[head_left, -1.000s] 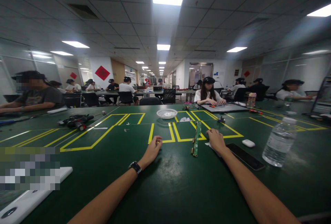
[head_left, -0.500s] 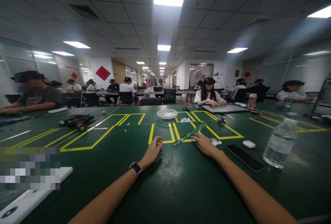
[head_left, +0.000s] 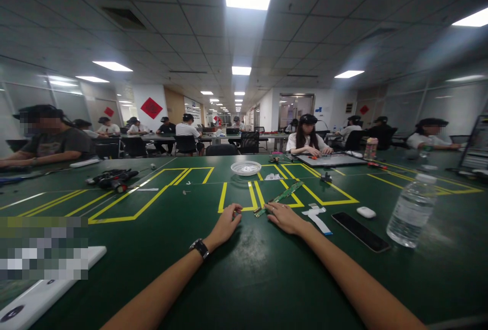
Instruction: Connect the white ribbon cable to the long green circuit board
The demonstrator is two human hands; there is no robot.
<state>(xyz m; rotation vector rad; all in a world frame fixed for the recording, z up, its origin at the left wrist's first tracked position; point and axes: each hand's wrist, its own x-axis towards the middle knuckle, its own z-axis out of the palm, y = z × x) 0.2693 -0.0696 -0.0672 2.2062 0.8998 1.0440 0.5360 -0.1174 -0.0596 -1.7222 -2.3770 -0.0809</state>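
Observation:
A long, narrow green circuit board lies slantwise on the green table, its near end close to my fingers. My right hand rests palm down over the near part of the board, fingers stretched out and covering some of it. Whether the fingertips press on the board is hard to tell. To the left of the board's near end is my left hand, fingers loosely bent and apart, with nothing seen in it. A white ribbon cable with a blue end lies right of my right hand.
Beyond the board sits a white basket with small white pieces inside. On the right are a black phone, a white earbud case and a water bottle. Black tools lie on the left. A person works across the table.
My right hand has slid left and nearer along the board, uncovering the ribbon cable. The left hand has stayed nearly in place, its fingers shifting slightly.

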